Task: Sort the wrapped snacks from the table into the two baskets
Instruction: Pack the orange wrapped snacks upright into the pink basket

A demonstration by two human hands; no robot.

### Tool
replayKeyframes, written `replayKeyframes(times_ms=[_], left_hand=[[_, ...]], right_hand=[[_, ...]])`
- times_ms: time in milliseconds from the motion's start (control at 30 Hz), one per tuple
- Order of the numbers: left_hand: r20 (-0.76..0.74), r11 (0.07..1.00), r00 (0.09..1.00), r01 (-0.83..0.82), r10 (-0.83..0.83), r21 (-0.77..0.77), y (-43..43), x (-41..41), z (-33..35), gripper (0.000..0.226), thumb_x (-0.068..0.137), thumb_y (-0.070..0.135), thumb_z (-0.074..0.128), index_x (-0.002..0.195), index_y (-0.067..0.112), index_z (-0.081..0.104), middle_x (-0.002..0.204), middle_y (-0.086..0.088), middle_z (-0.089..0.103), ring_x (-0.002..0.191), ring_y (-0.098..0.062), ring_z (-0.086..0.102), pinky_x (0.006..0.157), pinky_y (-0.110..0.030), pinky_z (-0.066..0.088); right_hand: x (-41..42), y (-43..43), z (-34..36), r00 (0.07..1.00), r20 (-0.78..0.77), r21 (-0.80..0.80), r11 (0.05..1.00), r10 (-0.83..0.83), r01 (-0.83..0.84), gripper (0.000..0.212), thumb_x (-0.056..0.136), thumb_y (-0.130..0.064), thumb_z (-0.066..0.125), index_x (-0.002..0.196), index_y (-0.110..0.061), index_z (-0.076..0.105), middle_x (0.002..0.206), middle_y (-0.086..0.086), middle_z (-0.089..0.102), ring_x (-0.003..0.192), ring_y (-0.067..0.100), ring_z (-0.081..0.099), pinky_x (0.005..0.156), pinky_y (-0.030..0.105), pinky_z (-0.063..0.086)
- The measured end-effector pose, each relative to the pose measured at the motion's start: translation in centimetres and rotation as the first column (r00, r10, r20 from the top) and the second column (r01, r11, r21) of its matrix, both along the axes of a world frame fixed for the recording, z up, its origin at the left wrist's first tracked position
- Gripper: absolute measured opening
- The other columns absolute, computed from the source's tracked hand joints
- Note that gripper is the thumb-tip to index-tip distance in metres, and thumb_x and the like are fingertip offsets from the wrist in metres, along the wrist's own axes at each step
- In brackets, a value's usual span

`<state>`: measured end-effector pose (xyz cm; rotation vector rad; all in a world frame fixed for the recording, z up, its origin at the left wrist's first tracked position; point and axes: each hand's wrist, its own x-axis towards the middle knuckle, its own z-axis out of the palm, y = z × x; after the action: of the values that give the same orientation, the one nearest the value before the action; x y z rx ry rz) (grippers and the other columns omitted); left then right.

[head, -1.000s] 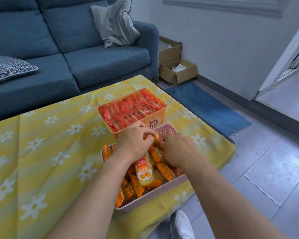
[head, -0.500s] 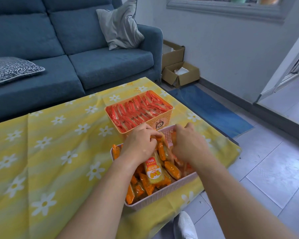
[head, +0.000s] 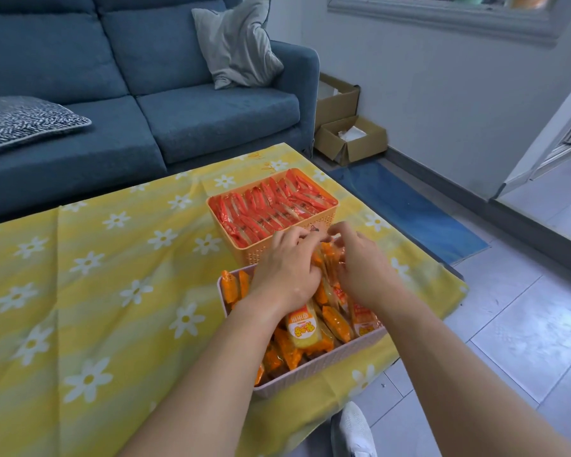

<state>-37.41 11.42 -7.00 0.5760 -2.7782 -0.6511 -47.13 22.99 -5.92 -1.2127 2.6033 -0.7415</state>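
In pink basket point(head: 310, 377): orange packs point(head: 335, 321), left grip point(head: 285, 272) and right grip point(head: 363, 268) clutching some; orange basket point(head: 244, 253) full of red packs point(head: 271, 206).

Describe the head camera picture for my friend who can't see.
The left hand and right hand hold orange packets above a pink basket full of them. Behind, an orange basket holds red packets, on a yellow flowered tablecloth.
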Motion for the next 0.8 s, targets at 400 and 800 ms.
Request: replayKeyframes(times_ms=[400,800], left_hand=[[0.119,0.997,0.993,-0.007,0.016,-0.082,0.6,-0.8,0.0,0.04,0.098,0.033,0.046,0.136,0.043,0.056,0.139,0.008,0.043,0.128,-0.023,0.034,0.109,-0.045,0.028],[0.12,0.998,0.992,-0.023,0.029,-0.054,0.6,-0.7,-0.3,0.04,0.097,0.032,0.047,0.135,0.042,0.057,0.139,0.008,0.042,0.127,-0.023,0.034,0.108,-0.044,0.029]], right_hand=[[1.7,1.2,0.9,0.961,-0.27,0.491,0.867,0.055,0.088,0.024,0.1,-0.009,0.048,0.119,-0.005,0.062,0.107,0.011,0.066,0.102,0.025,0.069,0.076,0.028,0.052],[2.5,0.4,-0.8,0.9,-0.415,0.635,0.75,0.133,0.182,0.027,0.101,-0.015,0.045,0.119,-0.017,0.066,0.115,0.005,0.07,0.104,0.024,0.068,0.071,0.031,0.051]])
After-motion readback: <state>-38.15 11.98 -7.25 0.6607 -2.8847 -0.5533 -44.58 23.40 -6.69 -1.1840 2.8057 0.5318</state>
